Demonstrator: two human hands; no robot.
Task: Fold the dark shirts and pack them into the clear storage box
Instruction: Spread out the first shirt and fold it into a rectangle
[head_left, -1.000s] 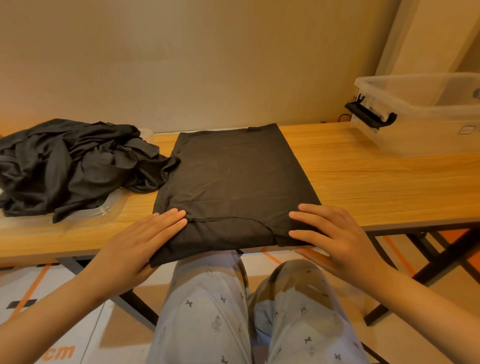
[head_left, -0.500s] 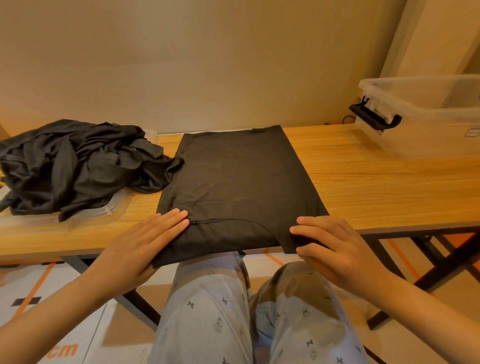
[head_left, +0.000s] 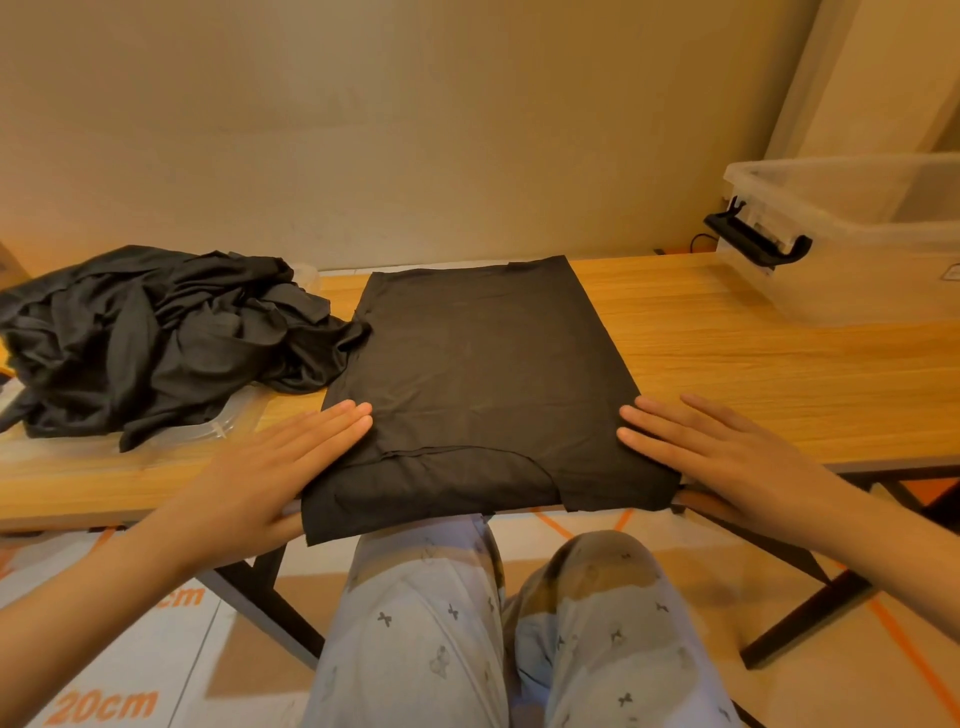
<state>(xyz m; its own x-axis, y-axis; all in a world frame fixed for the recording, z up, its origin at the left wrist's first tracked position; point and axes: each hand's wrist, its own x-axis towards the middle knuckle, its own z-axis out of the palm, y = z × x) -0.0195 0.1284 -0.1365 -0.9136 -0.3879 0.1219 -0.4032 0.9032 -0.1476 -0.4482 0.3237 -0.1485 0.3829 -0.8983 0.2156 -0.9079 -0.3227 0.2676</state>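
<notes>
A dark shirt (head_left: 483, 364), folded into a tall rectangle, lies flat on the wooden table (head_left: 753, 374), its near edge hanging slightly over the front. My left hand (head_left: 275, 467) rests flat with straight fingers on the shirt's near left corner. My right hand (head_left: 711, 447) lies flat at the near right corner, fingertips touching the cloth's edge. A heap of unfolded dark shirts (head_left: 150, 332) sits at the left. The clear storage box (head_left: 852, 270) stands open at the far right.
The heap sits on a clear plastic lid (head_left: 228, 423). The box has a black latch handle (head_left: 753, 247) facing the shirt. A wall runs behind the table. My knees (head_left: 493, 623) are under the table's front edge, beside black table legs.
My right hand slid outward from on top of the shirt's right corner to its edge, fingers spreading flat. The left hand barely moved.
</notes>
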